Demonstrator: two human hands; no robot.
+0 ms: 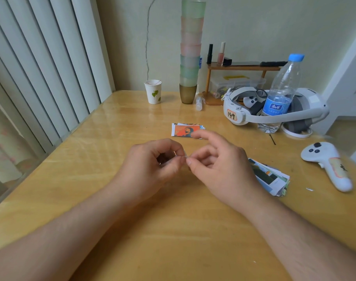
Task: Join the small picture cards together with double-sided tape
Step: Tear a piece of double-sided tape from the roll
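Both hands are raised just above the middle of the wooden table (116, 126), fingertips meeting. The left hand (152, 163) has its fingers curled inward, thumb and forefinger pinched on a small pale piece at the point of contact. The right hand (217, 165) pinches the same spot from the other side with thumb and middle fingers, its forefinger lifted and pointing toward 11 o'clock. The piece (184, 154) between them is tiny and partly hidden; it may be a strip of tape, but I cannot say for certain.

At 12 o'clock from the hands, near them and flat on the table, lies a small pile of picture cards (185, 129), the top one orange. At 4 o'clock from the right hand, partly behind its wrist, sits a larger, loosely fanned stack of cards (274, 179).

Further items noted: a white controller (329, 165) at 3 o'clock near the table edge; a water bottle (280, 94) with a blue cap at 1 o'clock, standing in front of a white headset (244, 116); a tall tower of stacked cups (190, 53) at 12 o'clock against the wall; a paper cup (153, 92) just left of it; a small wooden shelf (242, 68) behind the headset.
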